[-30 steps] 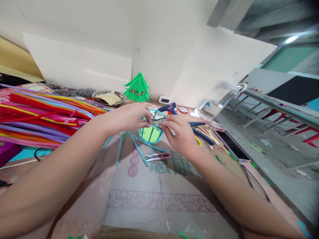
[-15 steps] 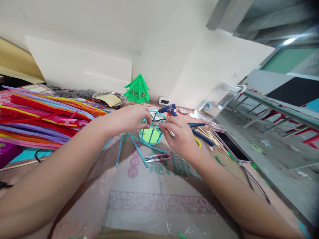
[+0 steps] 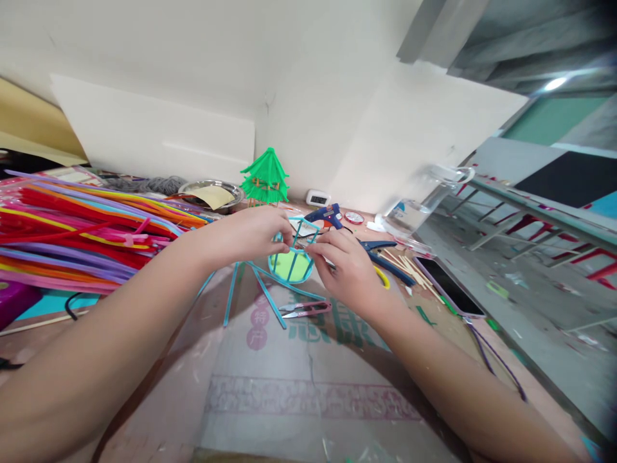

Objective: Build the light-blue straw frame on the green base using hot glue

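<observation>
A small blue cage-like frame (image 3: 292,265) with a yellow-green round base stands in front of me, built from what look like pipe cleaners. My left hand (image 3: 267,235) pinches at its upper left side, fingertips together. On its right side my right hand (image 3: 344,260) closes thumb and fingers at the same height. Both hands seem to grip the frame's blue upper strip, though the fingers partly cover it. Below lie loose blue pipe cleaners (image 3: 268,297) and a pair of pink-handled thread snips (image 3: 307,309).
At left lies a large pile of coloured pipe cleaners (image 3: 72,235). Behind stand a green tree-shaped model (image 3: 267,177), a metal bowl (image 3: 236,191) and a blue glue gun (image 3: 325,214). At right are pliers (image 3: 393,263), wooden sticks (image 3: 417,273), a phone (image 3: 449,285) and a clear jug (image 3: 419,202).
Both hands stay at the frame with almost no movement. The right fingers have shifted slightly, and a pale tip seen under them earlier is now mostly hidden. The view has tilted a little.
</observation>
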